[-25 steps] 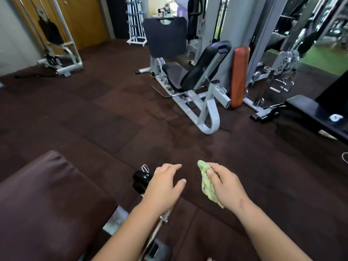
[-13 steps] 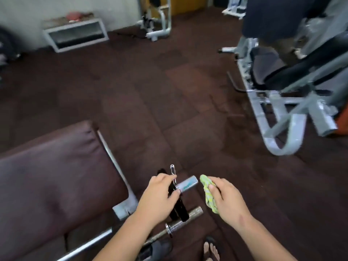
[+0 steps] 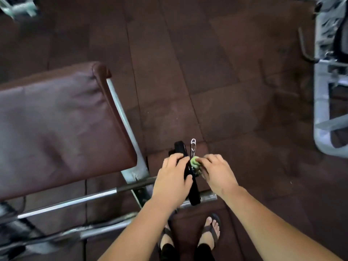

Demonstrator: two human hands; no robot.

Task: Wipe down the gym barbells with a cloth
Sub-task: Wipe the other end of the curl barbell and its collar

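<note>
A steel barbell lies across the rack below the bench, its end carrying a black weight plate and a spring collar clip. My left hand grips the top of the black plate, thumb on its right face. My right hand holds a bunched green cloth and presses it against the bar's sleeve just right of the plate. The sleeve end is hidden under cloth and hand. A second bar lies lower, nearer me.
A brown padded bench on a grey frame fills the left. Grey machine tubing stands at the right edge. Dark rubber floor tiles stretch ahead. My sandalled feet stand just below the bar.
My view tilted down toward the bar. My right hand moved left and brought the cloth onto the sleeve beside the plate. My left hand stays gripping the plate.
</note>
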